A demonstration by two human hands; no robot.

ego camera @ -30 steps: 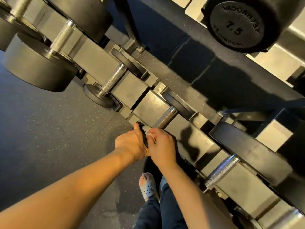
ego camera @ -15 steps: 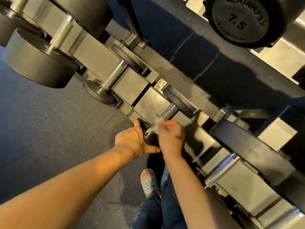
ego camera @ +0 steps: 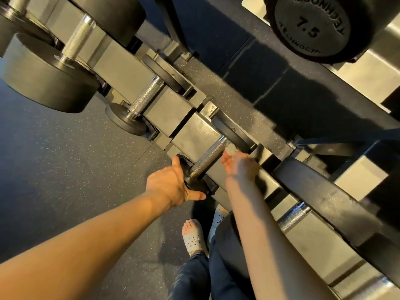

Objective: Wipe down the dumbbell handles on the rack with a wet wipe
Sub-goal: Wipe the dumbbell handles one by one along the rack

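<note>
- My left hand (ego camera: 171,184) grips the near end plate (ego camera: 195,185) of a small dumbbell, thumb under its rim and fingers over the top.
- My right hand (ego camera: 241,167) pinches the wet wipe (ego camera: 230,149) in its fingertips.
- The wet wipe touches the far end of the knurled handle (ego camera: 207,159), just beside the far plate.
- That dumbbell lies across the rack (ego camera: 121,68).
</note>
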